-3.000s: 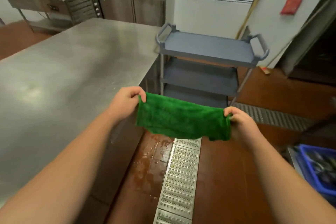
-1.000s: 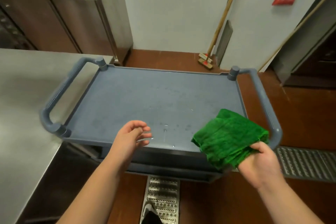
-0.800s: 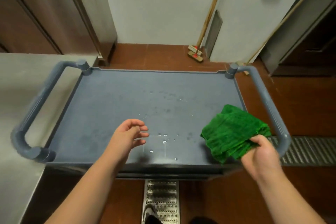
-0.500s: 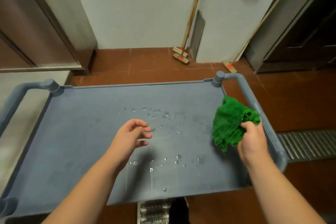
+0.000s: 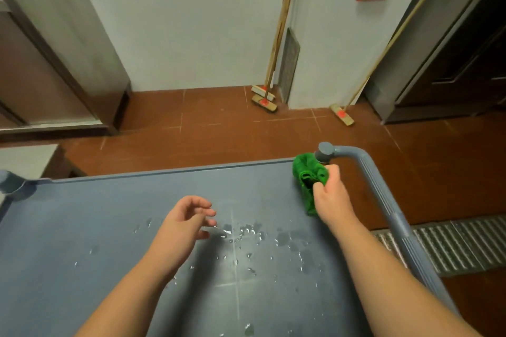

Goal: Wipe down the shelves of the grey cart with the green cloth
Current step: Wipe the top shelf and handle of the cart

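- Right hand (image 5: 330,195) grips bunched green cloth (image 5: 308,175) at far right corner of grey cart (image 5: 95,227) top shelf, beside handle post (image 5: 324,151).
- Left hand (image 5: 183,223) hovers above shelf, fingers loosely spread, holding nothing.
- Water droplets (image 5: 246,235) mid-shelf.

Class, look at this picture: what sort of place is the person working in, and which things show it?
Probably a commercial kitchen or its back area: a grey utility cart, a metal floor drain grate in red tile, and brooms leaning against the wall.
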A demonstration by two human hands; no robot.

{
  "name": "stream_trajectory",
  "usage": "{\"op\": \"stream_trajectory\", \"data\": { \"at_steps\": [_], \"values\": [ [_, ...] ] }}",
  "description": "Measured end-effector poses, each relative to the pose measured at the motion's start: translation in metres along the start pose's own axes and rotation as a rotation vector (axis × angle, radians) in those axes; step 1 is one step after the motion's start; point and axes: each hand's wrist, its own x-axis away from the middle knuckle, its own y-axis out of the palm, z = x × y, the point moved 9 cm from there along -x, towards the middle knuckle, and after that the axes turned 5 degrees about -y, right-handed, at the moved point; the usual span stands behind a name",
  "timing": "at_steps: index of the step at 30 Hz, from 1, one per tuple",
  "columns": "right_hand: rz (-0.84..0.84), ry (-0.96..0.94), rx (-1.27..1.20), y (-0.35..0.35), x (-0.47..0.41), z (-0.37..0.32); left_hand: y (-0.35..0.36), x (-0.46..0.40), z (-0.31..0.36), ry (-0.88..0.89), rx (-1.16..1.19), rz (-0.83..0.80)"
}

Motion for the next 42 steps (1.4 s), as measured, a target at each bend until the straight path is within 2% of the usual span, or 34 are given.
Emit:
{"op": "stream_trajectory", "data": {
  "at_steps": [3,7,10,16,24,28,32,34,36,38,42],
  "values": [
    [-0.148,-0.086,0.259,0.052,-0.012,0.024,-0.005,-0.025,-0.014,-0.008,0.014,0.004],
    [-0.09,-0.118,0.606,0.071,-0.018,0.037,-0.025,-0.044,-0.039,-0.012,-0.101,-0.019],
    [-0.072,-0.037,0.711,0.077,-0.025,0.035,-0.057,-0.049,-0.052,-0.002,-0.215,0.005],
    [0.04,-0.009,0.652,0.112,-0.006,0.005,-0.127,-0.046,-0.076,-0.11,-0.155,0.023],
    [0.148,-0.244,0.627,0.205,0.032,-0.076,-0.202,-0.052,-0.116,-0.159,-0.092,0.078],
    [0.165,-0.202,0.582,0.246,0.038,-0.107,-0.248,-0.048,-0.13,-0.161,-0.094,0.118],
    [0.214,0.044,0.522,0.245,0.025,-0.11,-0.292,-0.036,-0.133,-0.122,-0.266,0.138],
    [0.193,0.103,0.479,0.249,0.026,-0.114,-0.311,-0.03,-0.137,-0.107,-0.363,0.148],
    [0.151,0.056,0.437,0.271,0.039,-0.132,-0.332,-0.027,-0.142,-0.08,-0.474,0.197],
    [0.084,-0.088,0.403,0.311,0.062,-0.164,-0.345,-0.026,-0.144,-0.042,-0.583,0.225],
    [-0.157,-0.264,0.346,0.414,0.12,-0.23,-0.359,-0.019,-0.15,0.016,-0.919,0.253]
  ]
}}
